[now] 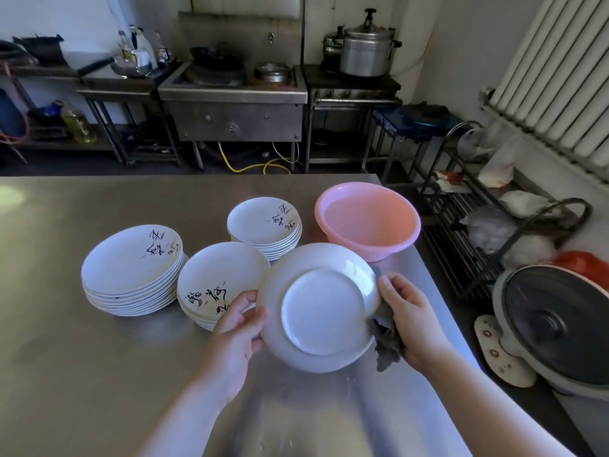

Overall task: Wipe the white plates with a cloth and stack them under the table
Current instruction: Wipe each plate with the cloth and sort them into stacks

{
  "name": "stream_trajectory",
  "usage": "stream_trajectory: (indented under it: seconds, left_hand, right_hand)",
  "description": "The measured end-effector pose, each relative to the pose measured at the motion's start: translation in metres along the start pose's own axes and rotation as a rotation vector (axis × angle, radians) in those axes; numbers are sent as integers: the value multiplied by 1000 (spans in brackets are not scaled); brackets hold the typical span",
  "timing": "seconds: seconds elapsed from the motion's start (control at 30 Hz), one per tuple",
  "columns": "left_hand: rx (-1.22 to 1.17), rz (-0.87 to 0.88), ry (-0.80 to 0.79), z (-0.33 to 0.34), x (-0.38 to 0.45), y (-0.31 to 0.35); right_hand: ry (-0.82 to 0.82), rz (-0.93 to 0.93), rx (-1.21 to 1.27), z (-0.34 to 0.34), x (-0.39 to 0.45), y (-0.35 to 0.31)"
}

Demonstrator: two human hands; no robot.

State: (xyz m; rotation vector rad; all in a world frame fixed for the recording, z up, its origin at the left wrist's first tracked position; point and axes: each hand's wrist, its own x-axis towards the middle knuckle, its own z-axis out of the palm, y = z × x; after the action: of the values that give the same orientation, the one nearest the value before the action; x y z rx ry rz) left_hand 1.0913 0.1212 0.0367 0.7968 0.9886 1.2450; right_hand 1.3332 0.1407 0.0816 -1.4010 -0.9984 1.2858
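A white plate [319, 308] is held above the near right part of a steel counter [82, 374], underside facing the camera. The left hand [235, 328] pinches its left rim; the right hand [410, 319] closes its grip on a grey cloth [387, 341] against the right rim. Three plate stacks [131, 258] behind carry brushed black calligraphy, too stylised to read. A pink basin [367, 219] sits far right.

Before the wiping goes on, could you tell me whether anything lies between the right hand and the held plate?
Yes: the grey cloth lies between the right hand and the rim of the upturned plate. The left hand grips the opposite rim bare.
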Motion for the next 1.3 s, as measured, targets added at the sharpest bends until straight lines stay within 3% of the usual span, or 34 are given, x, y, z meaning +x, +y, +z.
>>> stream_trajectory:
  seconds: [0.13,0.27,0.43,0.57,0.67,0.8,0.93,1.0,1.13,1.3]
  left_hand:
    - [-81,14,93,15,-4,9]
    - [-144,11,176,26,-8,6]
    - [-127,21,179,38,-15,-1]
    - [-149,23,193,43,-12,6]
    - [-178,46,235,37,-9,14]
    - [-87,80,227,30,-11,13]
    - [-23,120,230,29,-15,14]
    - [43,181,182,32,-16,17]
    - [129,263,66,45,-22,17]
    - [134,271,31,47,-22,15]
  right_hand:
    - [327,-330,-213,-4,1,-6]
    - [193,-728,-510,12,-16,3]
    - [263,-857,-742,38,3,11]
    - [-50,-1025,-781,59,-9,5]
    - [-193,-1099,-806,38,-18,14]
    - [23,-984,-771,13,-1,15]
    - [27,-695,-517,16,-3,-3]
    - [96,-649,-414,16,1,-21]
    - [219,-857,-601,39,6,-39]
    - [-26,-1088,-690,63,-12,-22]
